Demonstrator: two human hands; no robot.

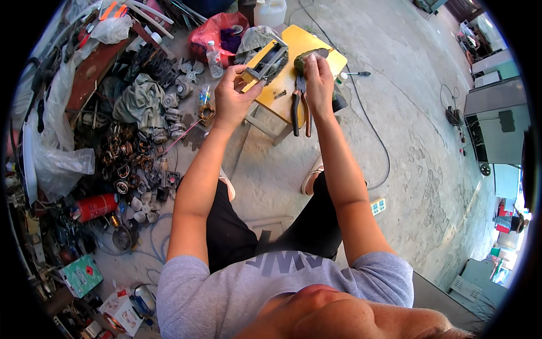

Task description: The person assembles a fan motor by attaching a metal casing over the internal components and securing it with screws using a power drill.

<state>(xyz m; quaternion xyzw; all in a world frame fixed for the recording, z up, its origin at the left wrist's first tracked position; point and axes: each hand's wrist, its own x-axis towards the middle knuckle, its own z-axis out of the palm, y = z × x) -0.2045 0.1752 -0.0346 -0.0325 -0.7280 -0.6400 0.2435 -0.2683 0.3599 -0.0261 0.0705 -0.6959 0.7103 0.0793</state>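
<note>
My left hand [237, 97] is closed around the near end of a grey-black metal frame [272, 61] with an open middle, tilted above a small yellow-topped stool [296, 37]. In my right hand [320, 83], fingers are pinched on a dark green rounded piece [303, 61]; its exact kind is unclear. Below that piece, pliers [296, 110] with dark handles lie on the stool, handles past its near edge. A small dark bolt-like piece [280, 94] rests on the stool between my hands.
At the left are heaped motor parts [121, 152], a grey cloth [141, 101] and a red cylinder [96, 207]. Beyond the stool stand a red bag [209, 37], a clear bottle [214, 59] and a white jug [270, 12]. A screwdriver [358, 73] and a black cable [377, 133] lie rightward.
</note>
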